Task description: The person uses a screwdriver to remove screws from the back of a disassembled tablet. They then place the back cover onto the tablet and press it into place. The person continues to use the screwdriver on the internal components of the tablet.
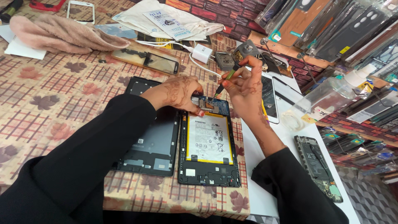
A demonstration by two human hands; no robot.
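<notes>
Head cam: opened tablet [209, 143] lies flat near the table's front edge, back off, big white battery w/ yellow border filling the middle, blue circuit board at the far end, dark plastic frame round it. Just left of it is the removed back cover [151, 141], matte dark grey, inside up. Left hand [180, 93] rests fingertips on the board end, pressing flat, not gripping anything. Right hand [244, 85] pinches a thin green-handled screwdriver [224, 83], tip down on the board. Tablecloth [49, 103] is checked w/ leaf print; fuzzy pink cloth [62, 35] far left.
</notes>
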